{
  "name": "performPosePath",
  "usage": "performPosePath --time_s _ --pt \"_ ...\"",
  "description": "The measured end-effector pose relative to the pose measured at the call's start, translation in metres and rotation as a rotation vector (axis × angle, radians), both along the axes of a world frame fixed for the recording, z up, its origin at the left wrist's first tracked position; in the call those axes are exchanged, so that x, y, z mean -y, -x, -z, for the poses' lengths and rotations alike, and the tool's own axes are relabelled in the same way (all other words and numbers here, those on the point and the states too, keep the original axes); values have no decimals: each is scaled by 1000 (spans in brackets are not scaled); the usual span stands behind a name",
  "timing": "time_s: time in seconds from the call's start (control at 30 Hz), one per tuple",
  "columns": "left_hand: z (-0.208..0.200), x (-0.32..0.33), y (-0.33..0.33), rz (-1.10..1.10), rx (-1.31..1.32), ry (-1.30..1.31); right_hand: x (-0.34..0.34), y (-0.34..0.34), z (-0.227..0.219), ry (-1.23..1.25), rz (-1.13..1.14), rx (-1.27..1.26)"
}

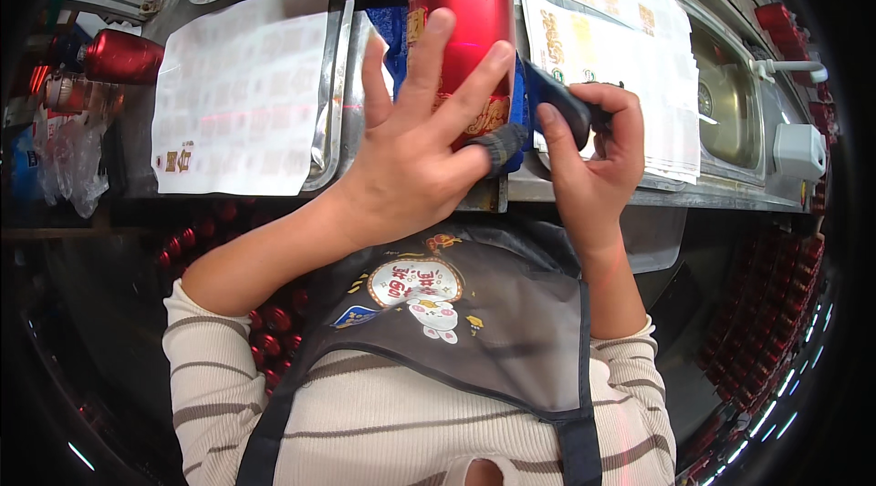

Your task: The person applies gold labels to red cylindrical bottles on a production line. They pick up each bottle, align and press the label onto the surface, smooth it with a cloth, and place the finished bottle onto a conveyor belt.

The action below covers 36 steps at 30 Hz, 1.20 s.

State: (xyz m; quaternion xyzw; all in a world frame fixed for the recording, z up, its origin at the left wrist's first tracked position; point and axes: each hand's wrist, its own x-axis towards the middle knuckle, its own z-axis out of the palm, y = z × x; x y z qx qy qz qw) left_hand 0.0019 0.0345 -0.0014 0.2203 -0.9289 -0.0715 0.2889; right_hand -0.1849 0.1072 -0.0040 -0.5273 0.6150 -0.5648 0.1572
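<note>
A glossy red bottle (pixel 467 7) with gold patterning lies in front of me on a blue cloth (pixel 391 34), its neck pointing away. Over its lower part my left hand (pixel 411 153) is spread, fingers stretched out along the bottle; a dark cover sits on the thumb. Part of the gold pattern is hidden behind these fingers. Just right of the bottle, my right hand (pixel 598 153) pinches a dark, smooth scraper (pixel 561 103) between thumb and fingers. The scraper's edge is close to the bottle's side; I cannot tell whether they touch.
To the left, a printed white sheet (pixel 242 98) covers a metal tray (pixel 333 135). Printed sheets (pixel 630 94) lie on the right, beside a metal sink (pixel 730 107). Another red bottle (pixel 128 57) and a clear plastic bag (pixel 82 162) are far left. Several red bottles (pixel 766 331) stand lower right.
</note>
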Motion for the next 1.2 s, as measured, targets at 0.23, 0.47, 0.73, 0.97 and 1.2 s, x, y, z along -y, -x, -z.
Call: performPosePath --time_s 0.23,0.47,0.73,0.97,1.2 --pt "50 -11 -26 -183 -386 -618 -31 -7 -15 117 -390 -439" --pt "27 -13 -17 -220 -349 -356 -22 -10 -23 114 -365 -402" --pt "19 -8 -6 -99 -379 -247 -26 -12 -17 70 -182 -293" --pt "13 -3 -5 -26 -219 -272 -28 -19 -30 63 -356 -309" --pt "32 6 -15 -64 -246 -258 -12 -24 -30 162 -354 -626"
